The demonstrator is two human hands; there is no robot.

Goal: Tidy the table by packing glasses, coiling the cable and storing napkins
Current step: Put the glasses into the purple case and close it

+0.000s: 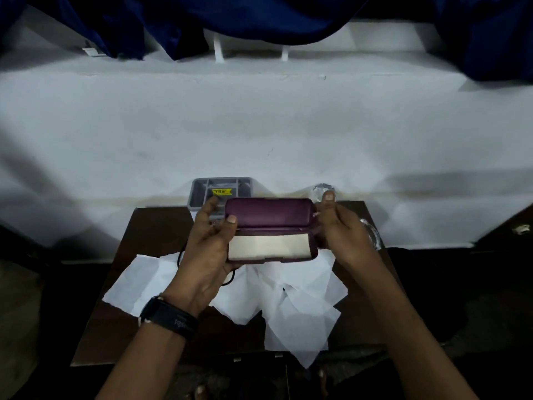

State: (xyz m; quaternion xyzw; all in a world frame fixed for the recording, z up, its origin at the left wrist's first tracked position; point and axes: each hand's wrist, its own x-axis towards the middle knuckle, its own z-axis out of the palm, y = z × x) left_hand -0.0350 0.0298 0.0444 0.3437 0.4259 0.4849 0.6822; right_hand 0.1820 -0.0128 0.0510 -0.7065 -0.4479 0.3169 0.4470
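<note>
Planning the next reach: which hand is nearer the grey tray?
Left. The left hand grips the case end just in front of the tray; the right hand holds the other end, farther right.

Dim, soft picture; bright white wall (259, 125), dark corners, curved edges.

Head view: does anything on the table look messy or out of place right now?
Yes. The napkins lie unfolded and overlapping across the table, one corner hanging over its near edge. A black cable trails loose among them beside the left hand. That hand and the right hand hold the purple case open.
</note>
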